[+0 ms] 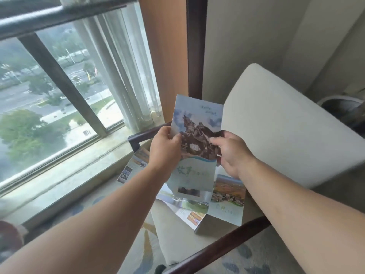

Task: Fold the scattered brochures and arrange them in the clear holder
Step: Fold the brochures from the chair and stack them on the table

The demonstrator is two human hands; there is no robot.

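Window [49, 91]: far left, dark frame; street and trees seen below through the glass.
Sheer curtain [120, 76]: hangs at the window's right edge, down to the stone sill [83, 155].
Open brochure [132, 165]: lies at the chair seat's left edge, partly hidden by the left forearm.
Left hand [165, 149]: fingers and thumb closed on the left edge of the held brochure, thumb on the front face.
Held brochure [194, 139]: lifted above the chair seat, upright and facing the camera; horse-and-rider statue photo on top, pale green panel with characters below.
Right hand [232, 153]: pinched on the held brochure's right edge, fingers curled behind the paper.
Scattered brochures [227, 200]: several overlapping on the seat, directly under the held one; one shows a landscape photo.
Armchair [286, 125]: cream backrest at right, dark wooden armrests either side of the seat.
Dark bin [343, 107]: far right, behind the chair back, only partly visible.
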